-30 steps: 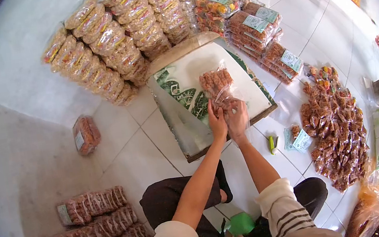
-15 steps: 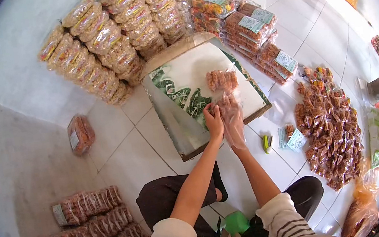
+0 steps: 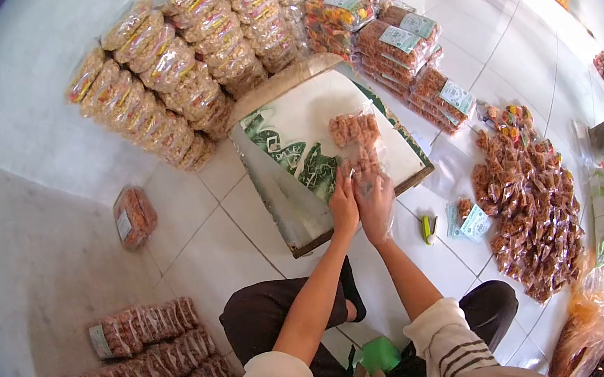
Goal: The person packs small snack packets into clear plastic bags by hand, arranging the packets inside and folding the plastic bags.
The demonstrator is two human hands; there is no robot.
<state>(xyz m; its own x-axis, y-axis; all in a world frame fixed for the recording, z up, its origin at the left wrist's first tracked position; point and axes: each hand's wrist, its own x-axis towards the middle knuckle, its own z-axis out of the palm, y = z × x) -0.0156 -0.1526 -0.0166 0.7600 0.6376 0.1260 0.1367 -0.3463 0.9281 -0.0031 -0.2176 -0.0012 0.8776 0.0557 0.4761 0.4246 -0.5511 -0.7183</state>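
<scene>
A clear plastic bag (image 3: pixel 377 143) with reddish-brown snack packets (image 3: pixel 354 129) in its far end lies on a white board-topped box (image 3: pixel 291 113) with green print. My left hand (image 3: pixel 342 202) is closed at the bag's left edge, fingertips pinching the film. My right hand (image 3: pixel 376 201) is at the near end of the bag, with film over the hand. Its fingers are bent around the nearest snack packets, partly blurred by the plastic. Both hands are side by side over the box's near edge.
Small snack packets (image 3: pixel 529 210) lie piled on the right, near labels (image 3: pixel 475 223) and a green cutter (image 3: pixel 429 229). Packed bags (image 3: pixel 397 44) are stacked behind them. Tall stacks of cracker bags (image 3: pixel 168 61) line the wall. Filled packs (image 3: pixel 144 326) lie at lower left; one pack (image 3: pixel 134 216) sits alone.
My right hand has drawn back slightly toward me, and the film no longer stretches far down over my wrist. My left hand has turned a little, staying at the bag's edge.
</scene>
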